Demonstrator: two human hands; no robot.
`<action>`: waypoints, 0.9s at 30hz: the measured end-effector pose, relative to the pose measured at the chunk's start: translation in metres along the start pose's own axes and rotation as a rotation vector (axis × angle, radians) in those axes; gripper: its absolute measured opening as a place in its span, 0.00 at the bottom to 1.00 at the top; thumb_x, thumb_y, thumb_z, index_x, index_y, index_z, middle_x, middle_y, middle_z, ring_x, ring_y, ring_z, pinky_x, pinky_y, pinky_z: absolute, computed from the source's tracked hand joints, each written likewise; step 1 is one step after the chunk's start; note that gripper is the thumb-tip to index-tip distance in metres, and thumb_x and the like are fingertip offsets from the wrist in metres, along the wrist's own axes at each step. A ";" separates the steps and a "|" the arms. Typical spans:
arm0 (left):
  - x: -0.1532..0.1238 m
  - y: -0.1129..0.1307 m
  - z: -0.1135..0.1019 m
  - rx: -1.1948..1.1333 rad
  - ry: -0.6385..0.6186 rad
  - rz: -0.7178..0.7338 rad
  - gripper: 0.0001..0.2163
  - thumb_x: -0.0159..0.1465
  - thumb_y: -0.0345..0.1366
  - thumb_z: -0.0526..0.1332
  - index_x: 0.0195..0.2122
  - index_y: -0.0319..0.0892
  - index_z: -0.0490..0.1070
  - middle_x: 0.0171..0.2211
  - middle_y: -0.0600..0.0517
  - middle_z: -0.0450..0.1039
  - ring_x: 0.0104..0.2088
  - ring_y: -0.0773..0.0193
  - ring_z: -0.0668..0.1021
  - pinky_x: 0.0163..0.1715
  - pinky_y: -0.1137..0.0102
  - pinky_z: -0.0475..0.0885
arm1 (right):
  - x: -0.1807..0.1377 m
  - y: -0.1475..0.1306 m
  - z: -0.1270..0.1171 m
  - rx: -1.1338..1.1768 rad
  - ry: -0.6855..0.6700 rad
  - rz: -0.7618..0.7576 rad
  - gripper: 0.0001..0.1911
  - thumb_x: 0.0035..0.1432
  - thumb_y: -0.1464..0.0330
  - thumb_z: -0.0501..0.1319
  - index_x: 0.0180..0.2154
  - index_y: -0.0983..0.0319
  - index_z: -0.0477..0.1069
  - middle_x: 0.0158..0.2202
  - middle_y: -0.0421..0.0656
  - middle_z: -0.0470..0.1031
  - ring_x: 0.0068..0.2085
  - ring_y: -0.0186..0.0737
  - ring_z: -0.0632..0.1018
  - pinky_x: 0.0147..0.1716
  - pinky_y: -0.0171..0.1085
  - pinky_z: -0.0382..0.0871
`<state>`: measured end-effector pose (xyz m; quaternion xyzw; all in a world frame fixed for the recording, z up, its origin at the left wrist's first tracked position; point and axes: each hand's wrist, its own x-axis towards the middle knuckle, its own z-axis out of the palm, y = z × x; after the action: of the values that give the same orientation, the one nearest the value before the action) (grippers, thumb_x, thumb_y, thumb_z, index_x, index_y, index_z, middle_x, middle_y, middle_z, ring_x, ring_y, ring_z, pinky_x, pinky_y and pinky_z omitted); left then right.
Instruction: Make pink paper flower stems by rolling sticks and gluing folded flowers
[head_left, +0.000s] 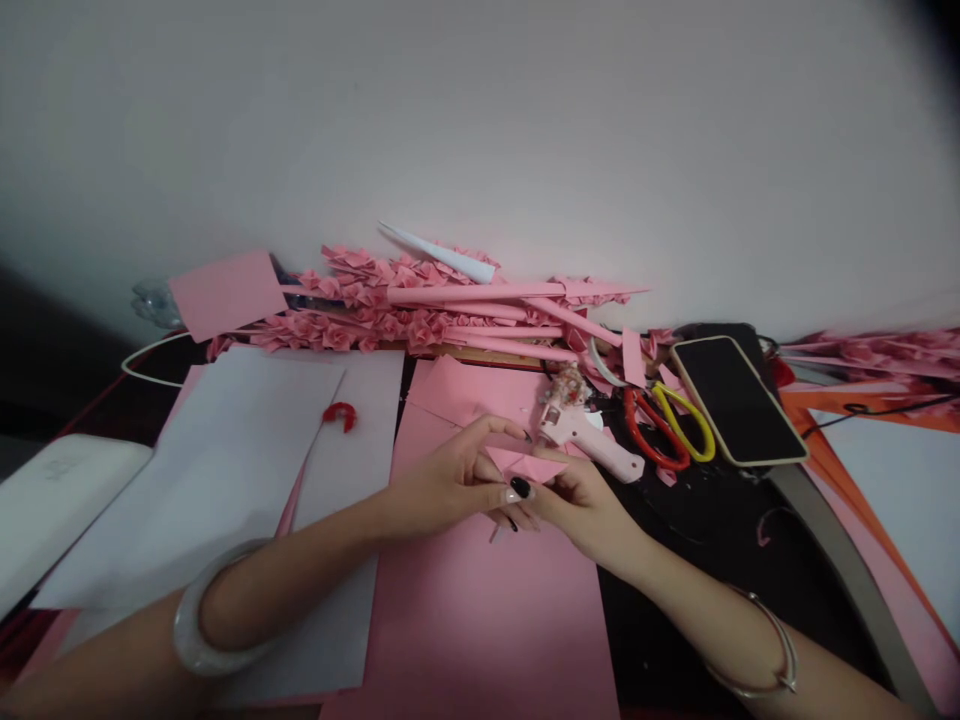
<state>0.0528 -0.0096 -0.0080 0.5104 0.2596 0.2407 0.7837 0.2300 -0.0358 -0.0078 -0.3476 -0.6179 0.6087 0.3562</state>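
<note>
A small piece of folded pink paper (526,466) is held between both hands above the pink paper sheets (480,600). My left hand (457,470) is closed on its left side, the thumb along the near edge and the index finger arched over the top. From the right, my right hand (581,500) pinches the same piece, its thumb meeting the left thumb at the lower edge. Part of the fold is hidden behind the fingers. Just beyond the right hand lies a pink glue gun (589,438).
Red-handled scissors (652,430), a yellow handle (686,420) and a phone (739,400) lie to the right. Pink paper flowers (367,325) and rolled paper stems (480,292) line the wall. White sheets (217,450) with a red curved object (340,415) cover the left.
</note>
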 end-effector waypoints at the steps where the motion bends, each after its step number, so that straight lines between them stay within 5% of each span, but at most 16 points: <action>1: 0.000 0.000 0.001 -0.001 -0.009 0.002 0.18 0.60 0.36 0.62 0.48 0.43 0.57 0.26 0.51 0.78 0.32 0.56 0.81 0.29 0.66 0.75 | 0.000 -0.001 0.001 0.015 -0.011 0.002 0.12 0.61 0.64 0.55 0.27 0.63 0.65 0.21 0.36 0.67 0.22 0.31 0.71 0.23 0.31 0.67; 8: -0.001 0.001 0.002 0.017 -0.021 -0.012 0.18 0.60 0.36 0.61 0.48 0.43 0.57 0.30 0.47 0.79 0.33 0.55 0.81 0.29 0.66 0.74 | 0.001 -0.003 0.001 0.126 -0.038 0.005 0.13 0.60 0.62 0.55 0.26 0.62 0.64 0.20 0.36 0.66 0.24 0.33 0.73 0.26 0.35 0.72; 17: -0.001 0.003 0.002 0.003 -0.019 -0.043 0.17 0.60 0.35 0.61 0.48 0.43 0.56 0.30 0.46 0.79 0.34 0.54 0.81 0.30 0.65 0.74 | 0.001 0.000 0.000 0.243 -0.042 0.020 0.16 0.60 0.64 0.56 0.22 0.62 0.61 0.18 0.34 0.63 0.21 0.30 0.69 0.22 0.32 0.66; 27: -0.003 0.003 0.005 0.010 -0.092 -0.052 0.20 0.61 0.29 0.59 0.52 0.43 0.53 0.31 0.46 0.79 0.33 0.57 0.81 0.30 0.69 0.73 | -0.003 0.005 -0.003 -0.014 0.018 0.086 0.19 0.62 0.63 0.53 0.20 0.61 0.58 0.16 0.36 0.65 0.19 0.31 0.68 0.22 0.33 0.61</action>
<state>0.0534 -0.0137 -0.0031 0.5177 0.2378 0.1954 0.7983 0.2342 -0.0364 -0.0125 -0.3818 -0.6032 0.6161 0.3328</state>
